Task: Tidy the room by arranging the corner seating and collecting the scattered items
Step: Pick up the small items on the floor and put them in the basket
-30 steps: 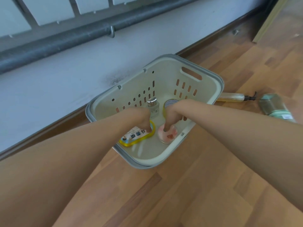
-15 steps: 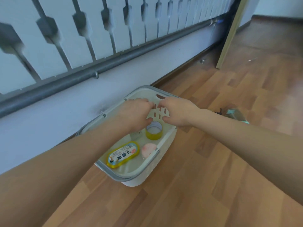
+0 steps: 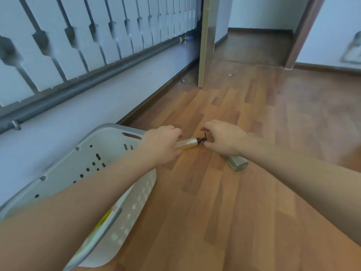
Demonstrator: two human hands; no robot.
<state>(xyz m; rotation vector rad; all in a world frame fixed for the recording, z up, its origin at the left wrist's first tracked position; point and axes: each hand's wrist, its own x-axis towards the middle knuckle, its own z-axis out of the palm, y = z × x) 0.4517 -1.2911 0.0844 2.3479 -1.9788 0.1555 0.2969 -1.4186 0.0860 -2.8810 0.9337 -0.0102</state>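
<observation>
left grip point(image 3: 162, 147): closed round pump bottle point(image 3: 186, 144), just beside basket point(image 3: 93, 141)
right grip point(image 3: 224, 140): curled at bottle's pump head; hold cannot be told

Both forearms are bare along their visible length, as are the left hand point(image 3: 162, 147) and right hand point(image 3: 224, 141).

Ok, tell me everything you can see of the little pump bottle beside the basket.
The pump bottle is small and slim, with a clear, plastic-looking body holding pale yellowish liquid and a dark pump head. It lies roughly horizontal just past the basket, pump end pointing right. The left hand grips its base end; the right hand curls its fingers around the pump head, contact unclear. Whether it rests on the wooden floor or is lifted cannot be told.
</observation>
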